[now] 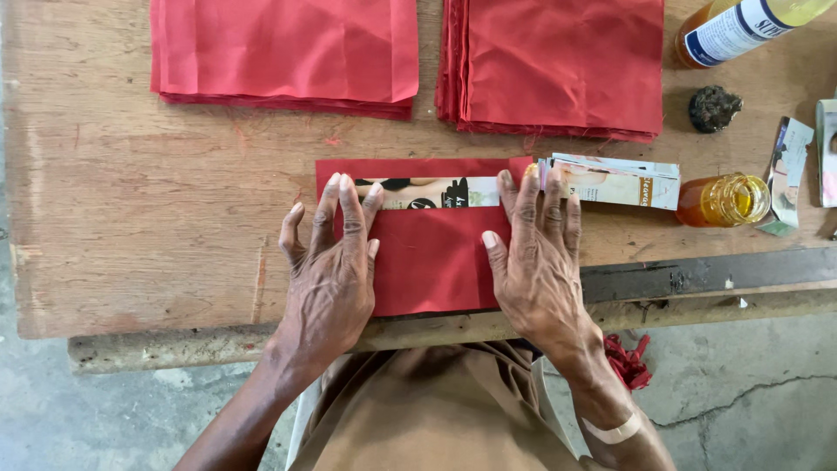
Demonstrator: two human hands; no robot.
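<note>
Head view, looking down at a worn wooden bench (131,218). A red cloth piece (432,253) lay flat near the bench's front edge, directly in front of the person. A printed paper strip (436,193) sat across the cloth near its top, w/ a narrow band of red showing above it, likely laid there as a stiffener or fold guide. Left hand (330,270) was spread flat, palm down, fingertips on the strip's left end & the cloth, pinching nothing. Right hand (536,253) was likewise spread & pressed flat on the cloth's right edge, fingertips at the strip's right end; a tan plaster crossed that wrist. Both hands seemed to pin cloth & strip so neither slid.

Just right of the cloth lay a small pile of more paper strips (619,181), within easy reach. Beside it stood an open jar of amber liquid (724,200); a larger bottle (741,26) lay tilted at top right, w/ a dark lump (713,107) between. Two stacks of red cloth squares (283,52) and (558,65) rested at the bench's far side. Red scraps (628,359) hung below the edge.
</note>
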